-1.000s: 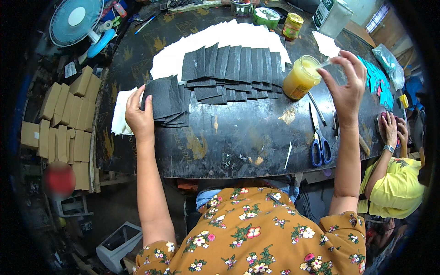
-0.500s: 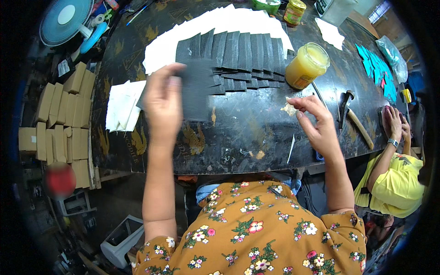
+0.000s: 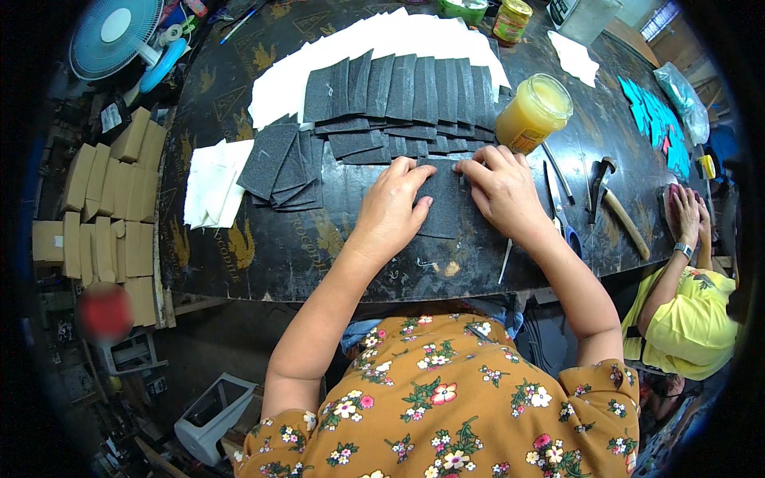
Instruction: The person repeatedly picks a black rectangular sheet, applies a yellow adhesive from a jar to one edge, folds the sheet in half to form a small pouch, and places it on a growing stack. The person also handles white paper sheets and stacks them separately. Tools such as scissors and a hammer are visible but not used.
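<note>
A dark grey, felt-like piece (image 3: 438, 209) lies on the table in front of me. My left hand (image 3: 392, 201) has its fingers closed on the left edge of that piece, near the far corner. At the opposite far corner, my right hand (image 3: 502, 190) has curled fingers pinching the edge. Beyond both hands, overlapping dark grey pieces (image 3: 402, 88) lie in rows on fanned white sheets (image 3: 279, 76). More such pieces form a loose pile (image 3: 271, 163) to the left, beside folded white pieces (image 3: 213, 187). An open jar of yellowish paste (image 3: 532, 115) stands just past my right hand.
Scissors (image 3: 555, 191), a hammer (image 3: 625, 223) and a thin white strip (image 3: 505, 261) lie to the right. Teal cut pieces (image 3: 657, 127) are farther right, near a co-worker in a yellow shirt (image 3: 693, 327). A fan (image 3: 115, 36) and stacked brown boxes (image 3: 119, 187) stand left.
My left hand has carried a dark grey piece rightward and laid it before me. My right hand has moved left onto its edge; the pale scrap at its fingertips no longer shows.
</note>
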`<state>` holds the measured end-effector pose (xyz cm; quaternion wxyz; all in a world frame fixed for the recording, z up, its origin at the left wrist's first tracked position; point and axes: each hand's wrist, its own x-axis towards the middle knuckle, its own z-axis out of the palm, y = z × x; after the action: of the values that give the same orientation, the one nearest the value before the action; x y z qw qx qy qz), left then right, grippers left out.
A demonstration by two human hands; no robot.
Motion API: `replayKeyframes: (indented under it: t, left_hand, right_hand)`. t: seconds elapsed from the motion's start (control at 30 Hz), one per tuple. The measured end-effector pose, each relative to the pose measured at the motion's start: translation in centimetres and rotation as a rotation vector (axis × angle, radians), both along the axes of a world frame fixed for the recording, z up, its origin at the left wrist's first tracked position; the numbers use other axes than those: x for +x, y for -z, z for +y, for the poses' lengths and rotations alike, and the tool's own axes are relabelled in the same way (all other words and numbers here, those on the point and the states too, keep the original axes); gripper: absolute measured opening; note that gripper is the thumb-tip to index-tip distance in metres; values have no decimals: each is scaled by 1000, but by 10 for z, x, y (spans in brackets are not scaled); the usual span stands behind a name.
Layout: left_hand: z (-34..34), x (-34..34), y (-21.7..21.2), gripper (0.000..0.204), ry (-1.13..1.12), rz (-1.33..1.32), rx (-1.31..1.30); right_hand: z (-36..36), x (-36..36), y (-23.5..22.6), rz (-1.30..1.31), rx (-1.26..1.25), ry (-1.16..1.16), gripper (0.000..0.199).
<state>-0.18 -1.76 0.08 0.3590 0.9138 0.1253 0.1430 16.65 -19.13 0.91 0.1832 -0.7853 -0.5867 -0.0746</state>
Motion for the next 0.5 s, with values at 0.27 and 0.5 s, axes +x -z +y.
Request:
replayKeyframes:
  t: [0.27,0.5]
  left_hand:
    - [1,0,2,44,-1,-3,-4]
    - [3,2,8,43,-9,-35,-12]
  right_hand:
    - [-4,-2,15,60,49,-25,43]
    - [-49,-56,5,94,14,-158,45]
